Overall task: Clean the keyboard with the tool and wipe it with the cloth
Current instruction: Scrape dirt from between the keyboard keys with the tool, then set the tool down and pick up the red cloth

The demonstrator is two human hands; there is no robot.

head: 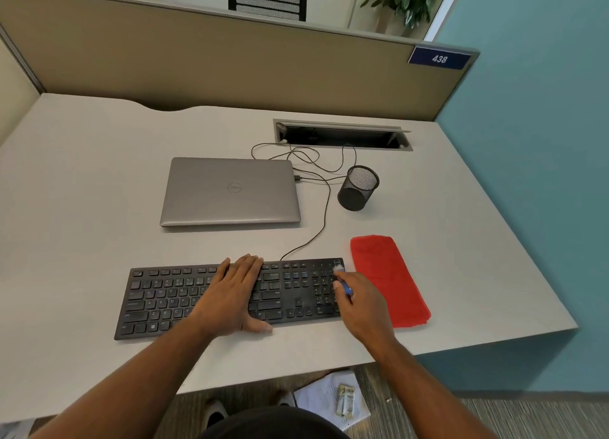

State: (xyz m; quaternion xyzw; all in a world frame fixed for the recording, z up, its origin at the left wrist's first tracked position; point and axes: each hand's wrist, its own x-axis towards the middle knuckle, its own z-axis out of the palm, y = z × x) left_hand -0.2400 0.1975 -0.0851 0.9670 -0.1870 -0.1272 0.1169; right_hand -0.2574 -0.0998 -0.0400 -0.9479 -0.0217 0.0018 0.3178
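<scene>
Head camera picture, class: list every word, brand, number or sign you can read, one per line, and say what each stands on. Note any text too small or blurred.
"438": white digits on the blue plate at the partition's top corner.
"DELL": round logo on the closed laptop lid, seen upside down.
Keyboard key legends: a few letters just show, most too blurred to read.
Logo at the keyboard's far right corner: too small.
Papers on the floor: print unreadable.

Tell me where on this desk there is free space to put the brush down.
Free: the wide desk area left of the laptop, and the strip between laptop and keyboard. Crowded: the right side, with cables, mesh cup and red cloth.
</scene>
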